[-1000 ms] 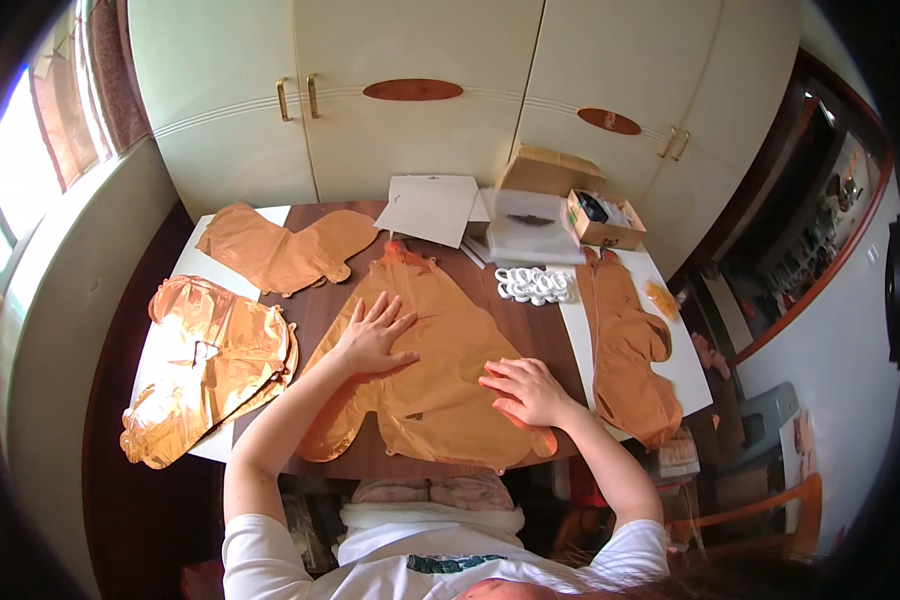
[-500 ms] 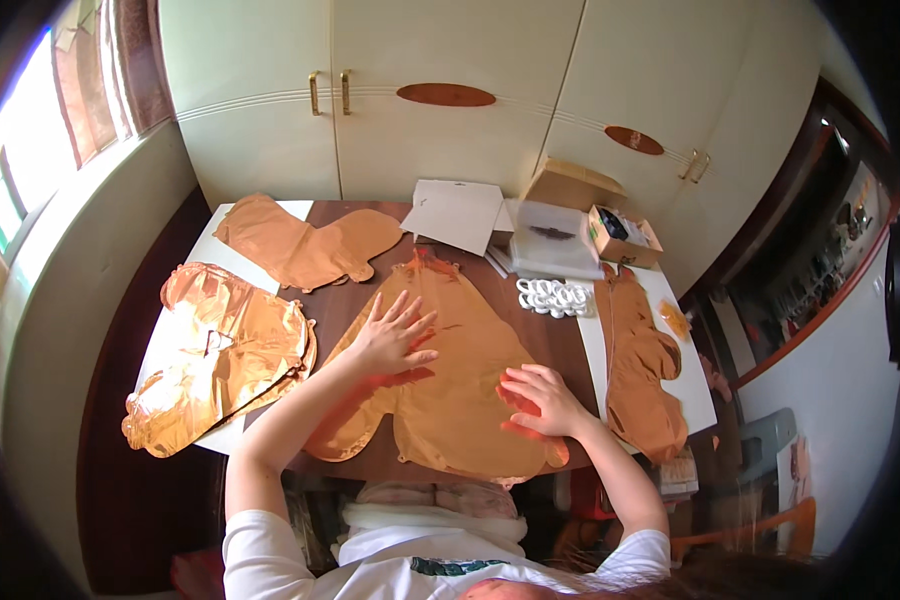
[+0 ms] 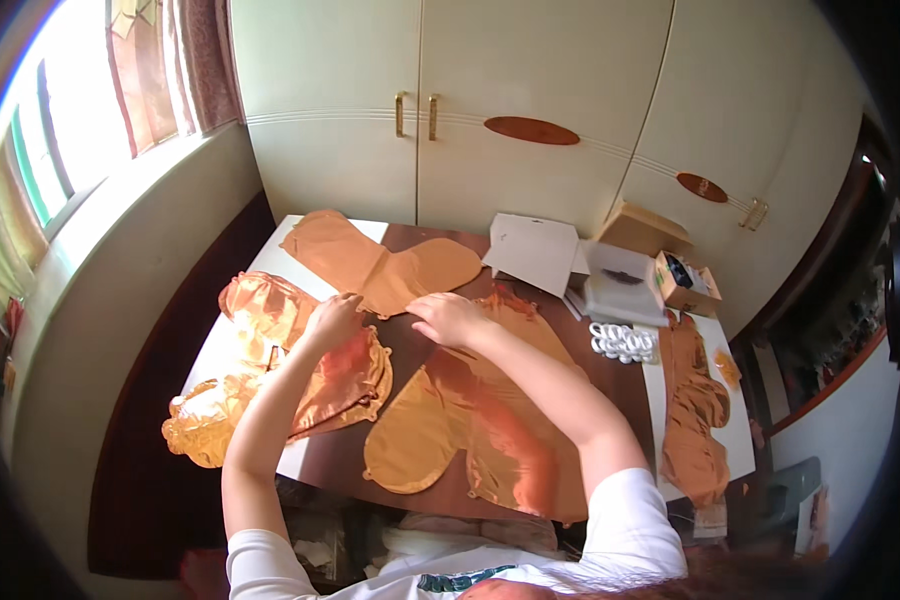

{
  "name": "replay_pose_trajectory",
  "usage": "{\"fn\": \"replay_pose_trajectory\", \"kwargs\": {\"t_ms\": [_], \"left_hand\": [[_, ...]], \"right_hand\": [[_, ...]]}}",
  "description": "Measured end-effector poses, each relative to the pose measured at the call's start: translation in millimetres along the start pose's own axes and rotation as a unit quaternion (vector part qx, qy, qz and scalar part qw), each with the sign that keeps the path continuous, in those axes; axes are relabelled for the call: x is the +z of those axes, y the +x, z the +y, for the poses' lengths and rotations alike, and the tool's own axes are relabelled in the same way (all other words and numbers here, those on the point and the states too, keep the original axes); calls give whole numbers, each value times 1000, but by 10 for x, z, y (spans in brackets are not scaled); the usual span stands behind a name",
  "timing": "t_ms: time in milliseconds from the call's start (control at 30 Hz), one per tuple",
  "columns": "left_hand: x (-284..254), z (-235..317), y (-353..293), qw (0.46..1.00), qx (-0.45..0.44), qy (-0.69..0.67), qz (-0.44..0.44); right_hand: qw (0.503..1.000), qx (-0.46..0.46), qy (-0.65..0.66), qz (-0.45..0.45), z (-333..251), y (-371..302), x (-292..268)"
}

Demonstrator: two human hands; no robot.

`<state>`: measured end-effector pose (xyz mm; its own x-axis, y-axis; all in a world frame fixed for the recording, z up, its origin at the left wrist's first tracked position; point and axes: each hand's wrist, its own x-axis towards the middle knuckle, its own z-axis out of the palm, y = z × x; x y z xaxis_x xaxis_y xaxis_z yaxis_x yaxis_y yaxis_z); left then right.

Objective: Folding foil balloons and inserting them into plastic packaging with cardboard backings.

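At the back left of the table lies a flat copper-coloured foil balloon (image 3: 420, 274), deflated, with rounded lobes. My left hand (image 3: 336, 320) is at its near left edge, fingers bent and pressed together on the foil. My right hand (image 3: 450, 320) reaches to its near edge further right, with thumb and fingers apart. Below my right forearm a larger flat foil balloon (image 3: 410, 430) is spread over the middle of the table, partly hidden by that arm. Crinkled, shiny foil balloons (image 3: 350, 375) lie in a pile at the left, partly behind my left forearm.
At the right lies another narrow foil balloon (image 3: 695, 410), beside a small orange packet (image 3: 727, 370). White rings (image 3: 624, 343) sit left of it. A white card sheet (image 3: 535, 250), a clear plastic box (image 3: 625, 285) and an open carton (image 3: 688, 283) stand at the back, before cabinet doors (image 3: 540, 60).
Both hands have left the middle balloon and moved to the near edge of the back-left one. The view has swung left, so everything sits further right in it.
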<state>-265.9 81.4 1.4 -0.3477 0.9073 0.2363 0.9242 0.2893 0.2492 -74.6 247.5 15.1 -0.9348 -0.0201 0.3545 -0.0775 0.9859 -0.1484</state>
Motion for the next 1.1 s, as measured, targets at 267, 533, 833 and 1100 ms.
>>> {"fn": "replay_pose_trajectory", "kwargs": {"t_ms": [267, 533, 833, 1100], "left_hand": [[-9, -36, 87, 1000, 24, -7, 6], [97, -21, 133, 993, 72, -31, 84], [174, 38, 271, 991, 56, -77, 97], [265, 26, 406, 989, 86, -28, 119]], "right_hand": [[998, -17, -39, -48, 296, 436, 508], [984, 149, 81, 56, 358, 470, 538], [954, 246, 157, 71, 326, 516, 489], [936, 270, 208, 88, 366, 514, 552]]}}
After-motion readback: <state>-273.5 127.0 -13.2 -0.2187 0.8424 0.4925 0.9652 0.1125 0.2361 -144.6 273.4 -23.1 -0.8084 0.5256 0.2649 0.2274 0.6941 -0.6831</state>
